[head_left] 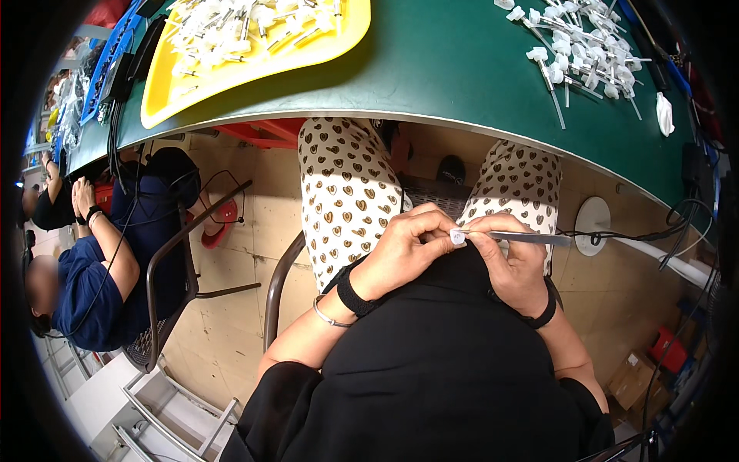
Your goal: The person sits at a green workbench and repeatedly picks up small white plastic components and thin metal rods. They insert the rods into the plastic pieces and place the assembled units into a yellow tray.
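In front of my black top, over my lap, both hands meet at a small white plastic part (458, 236). My left hand (412, 250) pinches it between thumb and fingertips. My right hand (512, 262) is closed on a slim grey tweezers-like metal tool (531, 238), whose narrow end points left at the white part. The tool's wider end sticks out to the right past my fingers. The tip's exact contact with the part is too small to make out.
On the green table (439, 69) ahead stands a yellow tray (254, 81) of white parts with metal pins. A loose pile of similar parts (585, 54) lies at the right. Black cables (677, 223) hang at the right edge. A seated co-worker (100, 269) is at the left.
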Available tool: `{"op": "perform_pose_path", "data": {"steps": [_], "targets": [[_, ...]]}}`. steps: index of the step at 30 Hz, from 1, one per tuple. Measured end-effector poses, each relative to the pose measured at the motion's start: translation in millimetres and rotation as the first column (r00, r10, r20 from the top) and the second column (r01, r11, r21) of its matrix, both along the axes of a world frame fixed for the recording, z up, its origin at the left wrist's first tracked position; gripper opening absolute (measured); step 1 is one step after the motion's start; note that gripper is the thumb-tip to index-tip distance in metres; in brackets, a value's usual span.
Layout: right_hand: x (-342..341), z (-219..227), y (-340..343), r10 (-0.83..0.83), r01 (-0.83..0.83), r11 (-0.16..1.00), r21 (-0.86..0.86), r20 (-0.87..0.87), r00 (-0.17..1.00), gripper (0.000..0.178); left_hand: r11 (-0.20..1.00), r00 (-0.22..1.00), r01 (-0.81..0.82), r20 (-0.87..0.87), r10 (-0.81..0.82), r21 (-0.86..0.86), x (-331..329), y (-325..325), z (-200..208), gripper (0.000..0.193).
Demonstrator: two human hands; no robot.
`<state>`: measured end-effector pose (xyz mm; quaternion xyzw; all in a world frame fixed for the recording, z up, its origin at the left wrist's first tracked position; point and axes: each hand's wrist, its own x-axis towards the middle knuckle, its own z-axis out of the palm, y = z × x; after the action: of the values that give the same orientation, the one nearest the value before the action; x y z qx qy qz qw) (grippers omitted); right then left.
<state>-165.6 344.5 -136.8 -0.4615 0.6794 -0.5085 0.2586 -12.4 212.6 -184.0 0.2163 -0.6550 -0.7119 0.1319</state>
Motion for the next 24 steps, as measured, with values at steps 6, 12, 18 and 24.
{"op": "perform_pose_path", "data": {"steps": [6,12,18,24], "targets": [[-3,2,-3,0.094,-0.096,0.995,0.0,-0.176,0.98,0.01,1.0,1.0,0.003,0.01,-0.003,0.007,1,1,0,0.01],[-5,3,-5,0.162,-0.167,0.986,-0.01,-0.197,0.967,0.014,0.999,0.999,0.026,0.032,-0.027,0.027,3,-2,-1,0.009],[-1,-2,10,-0.094,0.115,0.992,-0.058,0.292,0.952,0.017,0.998,1.0,-0.006,-0.02,0.008,0.07,2,-5,4,0.012],[-3,-4,15,-0.134,0.155,0.986,-0.061,0.267,0.954,0.017,0.997,0.995,-0.055,-0.087,0.05,-0.055,7,-12,29,0.013]]}}
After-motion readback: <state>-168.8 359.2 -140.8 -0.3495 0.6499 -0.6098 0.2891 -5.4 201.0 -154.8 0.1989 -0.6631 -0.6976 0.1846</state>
